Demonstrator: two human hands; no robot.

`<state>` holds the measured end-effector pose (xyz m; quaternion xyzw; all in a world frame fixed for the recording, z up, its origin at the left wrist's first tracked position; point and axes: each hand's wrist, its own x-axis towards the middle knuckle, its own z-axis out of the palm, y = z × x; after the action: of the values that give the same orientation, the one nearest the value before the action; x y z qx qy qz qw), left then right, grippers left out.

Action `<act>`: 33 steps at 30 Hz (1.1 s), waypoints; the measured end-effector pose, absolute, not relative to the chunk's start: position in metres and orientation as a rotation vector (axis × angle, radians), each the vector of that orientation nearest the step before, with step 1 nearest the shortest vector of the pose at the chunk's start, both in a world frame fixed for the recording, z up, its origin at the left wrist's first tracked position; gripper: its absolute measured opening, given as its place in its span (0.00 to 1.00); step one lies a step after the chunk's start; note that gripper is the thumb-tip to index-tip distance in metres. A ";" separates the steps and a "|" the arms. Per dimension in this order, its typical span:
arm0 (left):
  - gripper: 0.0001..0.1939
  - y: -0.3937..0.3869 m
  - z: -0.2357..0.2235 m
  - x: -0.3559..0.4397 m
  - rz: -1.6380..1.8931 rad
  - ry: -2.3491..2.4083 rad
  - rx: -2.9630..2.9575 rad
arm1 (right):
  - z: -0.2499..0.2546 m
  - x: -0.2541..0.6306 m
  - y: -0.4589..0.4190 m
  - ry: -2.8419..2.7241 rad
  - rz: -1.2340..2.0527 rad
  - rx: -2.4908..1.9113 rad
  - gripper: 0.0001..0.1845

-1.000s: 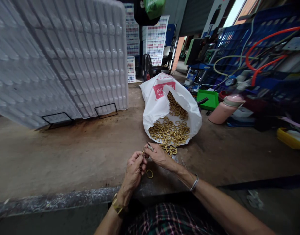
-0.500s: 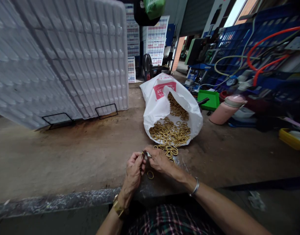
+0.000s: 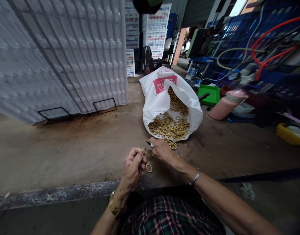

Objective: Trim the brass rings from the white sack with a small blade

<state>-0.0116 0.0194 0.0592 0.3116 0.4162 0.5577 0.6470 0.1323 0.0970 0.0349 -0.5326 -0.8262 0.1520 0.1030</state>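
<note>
My left hand [image 3: 132, 164] is closed in a pinch on a small brass ring, held just above the worn bench top [image 3: 66, 150]. My right hand [image 3: 162, 150] is closed around a small dark-tipped tool that points left, close to the left hand. A loose brass ring [image 3: 149, 168] lies on the bench between the two hands. Right behind my right hand, a white plastic bag [image 3: 159, 101] lies open on its side, with a heap of brass rings [image 3: 169, 128] spilling out of its mouth.
A tall stack of white moulded trays [image 3: 59, 55] leans on black wire stands at the left. A green tray [image 3: 209, 94], a pink flask [image 3: 225, 104], hoses and blue crates crowd the right side. A yellow tray [image 3: 291, 133] sits at the far right.
My hands have drawn slightly apart, the right one moving up toward the bag's mouth. The camera has tilted down a little.
</note>
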 end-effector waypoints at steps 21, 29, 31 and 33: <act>0.11 0.026 0.033 -0.045 1.284 0.750 0.204 | 0.016 0.134 0.029 -2.438 0.666 -1.494 0.08; 0.11 0.021 0.030 -0.040 1.231 0.802 0.214 | 0.025 0.130 0.048 -2.032 0.975 -1.395 0.05; 0.12 0.019 0.030 -0.036 1.171 0.822 0.252 | 0.031 0.128 0.056 -1.933 1.012 -1.361 0.06; 0.15 0.018 0.029 -0.030 1.118 0.869 0.300 | 0.036 0.126 0.061 -1.908 1.011 -1.316 0.06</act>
<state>-0.0299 0.0183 0.0295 0.1372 0.3976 0.5113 0.7494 0.1258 0.0609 0.0361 -0.4962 -0.7194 0.3812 0.3015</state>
